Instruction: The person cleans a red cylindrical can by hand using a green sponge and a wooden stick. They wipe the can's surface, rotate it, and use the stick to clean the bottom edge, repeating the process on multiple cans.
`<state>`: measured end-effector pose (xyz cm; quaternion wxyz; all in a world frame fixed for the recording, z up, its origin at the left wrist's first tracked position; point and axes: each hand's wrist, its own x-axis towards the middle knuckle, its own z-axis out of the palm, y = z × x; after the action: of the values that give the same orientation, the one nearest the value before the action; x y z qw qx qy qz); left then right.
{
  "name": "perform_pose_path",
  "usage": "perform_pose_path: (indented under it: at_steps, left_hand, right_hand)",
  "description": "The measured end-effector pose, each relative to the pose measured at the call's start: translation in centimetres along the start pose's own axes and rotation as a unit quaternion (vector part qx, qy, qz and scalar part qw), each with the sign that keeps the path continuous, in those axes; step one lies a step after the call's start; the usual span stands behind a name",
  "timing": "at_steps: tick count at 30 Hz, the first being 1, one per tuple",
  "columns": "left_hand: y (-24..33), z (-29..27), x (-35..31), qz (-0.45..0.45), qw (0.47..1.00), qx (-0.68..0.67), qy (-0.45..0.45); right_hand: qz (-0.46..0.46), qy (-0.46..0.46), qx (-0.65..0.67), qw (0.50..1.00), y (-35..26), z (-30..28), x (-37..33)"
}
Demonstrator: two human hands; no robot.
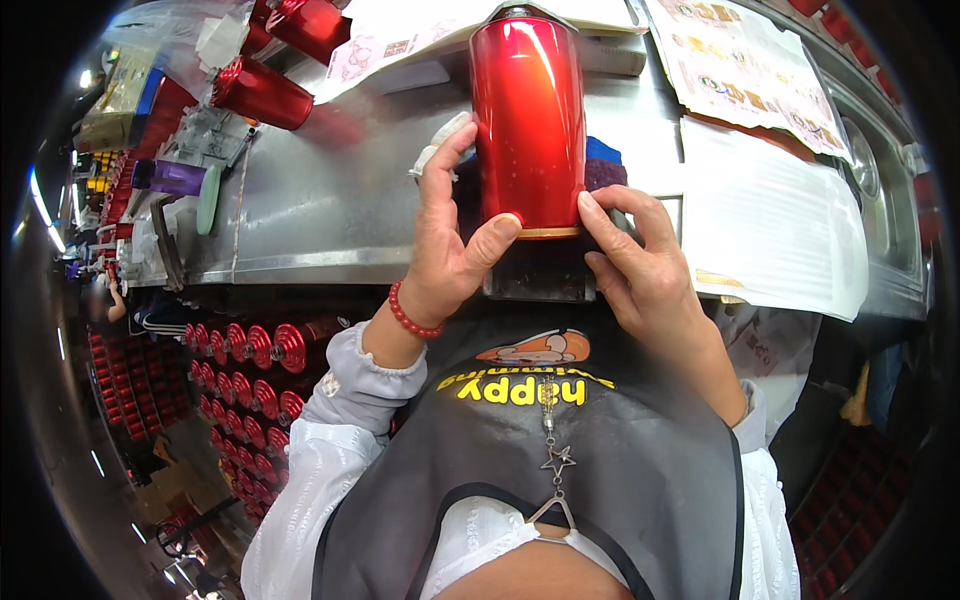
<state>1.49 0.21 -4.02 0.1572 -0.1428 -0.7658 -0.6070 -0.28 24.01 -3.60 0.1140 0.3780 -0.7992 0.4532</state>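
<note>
A glossy red bottle (528, 120) lies in front of me, its gold-rimmed base toward my body and its dark neck pointing away. My left hand (452, 225) grips its left side, the thumb pressed near the base and the fingers along the wall. White wraps cover some of those fingertips. On the right, my right hand (645, 250) has fingertips against the lower edge of the bottle, the other fingers curled below. Beneath the bottle is a dark support with dark purple and blue cloth (604, 165), mostly hidden.
Sheets of printed decals (745, 70) and white paper (775, 215) cover the right of the metal table (310, 210). More red bottles (262, 92) lie at the back left, near a purple container (168, 177). Racks of red bottles (258, 345) stand below the left edge.
</note>
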Motion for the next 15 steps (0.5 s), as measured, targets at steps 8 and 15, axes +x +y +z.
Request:
perform_pose_path:
  at_steps: [8, 15]
  left_hand:
    - [1.0, 0.6, -3.9, 0.110, 0.985, 0.096, 0.090]
    - [2.6, -0.7, -2.3, 0.277, 0.909, 0.310, 0.008]
  right_hand:
    - [-0.011, 0.001, -0.003, 1.000, 0.3, 0.0, 0.1]
    - [-0.017, 0.007, 0.002, 1.000, 0.3, 0.2, 0.2]
